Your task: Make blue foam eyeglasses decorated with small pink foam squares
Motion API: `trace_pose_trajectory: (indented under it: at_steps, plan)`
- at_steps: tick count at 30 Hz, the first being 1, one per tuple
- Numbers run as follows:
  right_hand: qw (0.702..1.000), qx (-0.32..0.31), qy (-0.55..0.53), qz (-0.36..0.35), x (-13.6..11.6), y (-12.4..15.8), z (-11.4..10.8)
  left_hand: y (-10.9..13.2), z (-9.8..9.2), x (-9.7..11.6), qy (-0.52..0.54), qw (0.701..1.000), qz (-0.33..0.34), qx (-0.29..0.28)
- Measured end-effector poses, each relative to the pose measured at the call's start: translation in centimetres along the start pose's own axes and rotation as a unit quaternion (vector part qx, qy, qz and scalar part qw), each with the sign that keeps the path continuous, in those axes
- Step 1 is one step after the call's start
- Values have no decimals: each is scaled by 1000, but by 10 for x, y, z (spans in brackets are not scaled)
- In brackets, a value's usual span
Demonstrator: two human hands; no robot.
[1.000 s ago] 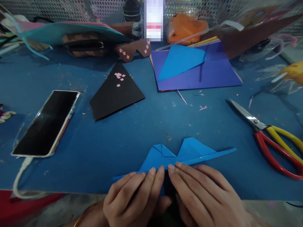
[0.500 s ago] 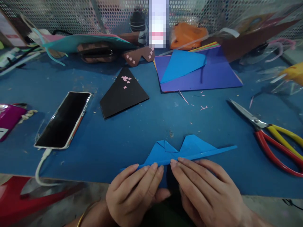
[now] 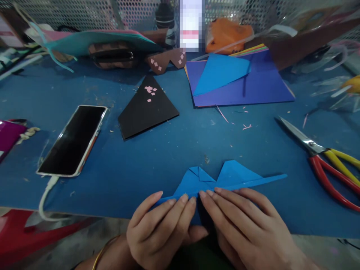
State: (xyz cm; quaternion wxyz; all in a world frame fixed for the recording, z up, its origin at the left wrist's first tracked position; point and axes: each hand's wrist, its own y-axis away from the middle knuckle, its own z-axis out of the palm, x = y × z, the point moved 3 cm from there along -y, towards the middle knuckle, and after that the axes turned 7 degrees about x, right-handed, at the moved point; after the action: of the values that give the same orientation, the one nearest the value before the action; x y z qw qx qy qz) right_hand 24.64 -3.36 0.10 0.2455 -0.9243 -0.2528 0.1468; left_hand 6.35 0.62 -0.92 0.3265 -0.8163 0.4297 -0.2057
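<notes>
A folded sheet of blue paper (image 3: 233, 174) lies at the near side of the blue table, with two peaks on its far side and a narrow folded strip along its near edge. My left hand (image 3: 164, 228) presses its fingertips on the left part of this strip, its index finger a little raised. Close beside it, my right hand (image 3: 247, 225) holds the strip's middle with its fingers together. Part of the paper's near edge is hidden under both hands. To the right lie scissors (image 3: 312, 144) with one red and one yellow handle, their blades slightly apart.
A phone (image 3: 74, 140) with a white cable lies left. Pink paper bits rest on a folded black paper (image 3: 147, 112). Behind stand brown paper glasses (image 3: 165, 62) and a purple paper stack (image 3: 242, 88) with a blue piece on top. An orange object (image 3: 229, 35) is at the back.
My right fingertips have slid slightly left along the strip, nearer my left hand. My left index finger has lifted a little. The camera view has shifted slightly.
</notes>
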Motion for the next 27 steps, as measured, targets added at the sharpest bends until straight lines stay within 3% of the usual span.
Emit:
trace_pose_trajectory:
  at_steps: [5,13,21,27]
  plan:
    - [999,-19,29,4,-6,0,3,6,2,0,0,1000,-3,31]
    - [999,-44,21,20,-6,-5,4,10,0,-2,14,999,42,14]
    - [999,-12,17,24,-5,-4,9,8,0,-5,20,999,27,-9]
    - [999,-46,3,4,-7,-2,6,9,2,-5,19,999,42,12]
